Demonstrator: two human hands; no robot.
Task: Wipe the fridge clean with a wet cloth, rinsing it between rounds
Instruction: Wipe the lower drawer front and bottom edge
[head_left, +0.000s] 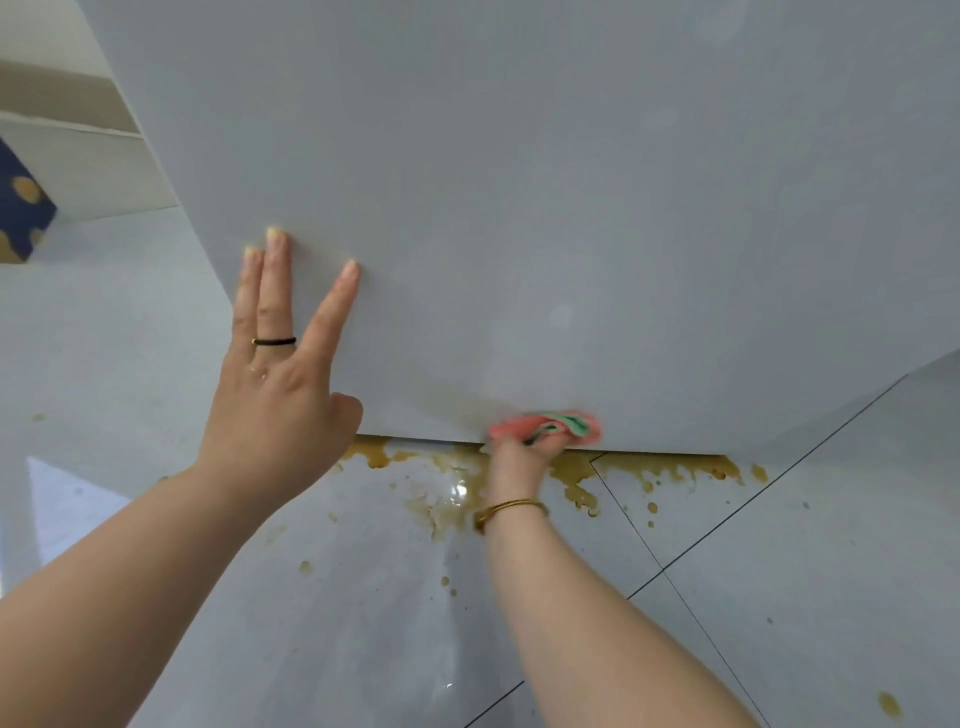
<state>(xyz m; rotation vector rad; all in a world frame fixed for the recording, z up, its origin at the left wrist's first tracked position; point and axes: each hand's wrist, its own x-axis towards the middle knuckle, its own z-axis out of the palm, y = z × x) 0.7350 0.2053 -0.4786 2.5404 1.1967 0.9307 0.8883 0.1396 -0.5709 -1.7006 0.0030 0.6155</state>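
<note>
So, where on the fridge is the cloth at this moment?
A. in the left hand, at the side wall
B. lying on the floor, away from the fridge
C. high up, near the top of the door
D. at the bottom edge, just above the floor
D: the right hand holds the pink and green cloth against the bottom edge of the fridge, just above the brown spill on the floor.

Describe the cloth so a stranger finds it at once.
Start at the pale grey fridge and follow it down to its bottom edge. There the right hand grips a bunched cloth against it, the only pink-and-green thing above the brown spill.
</note>
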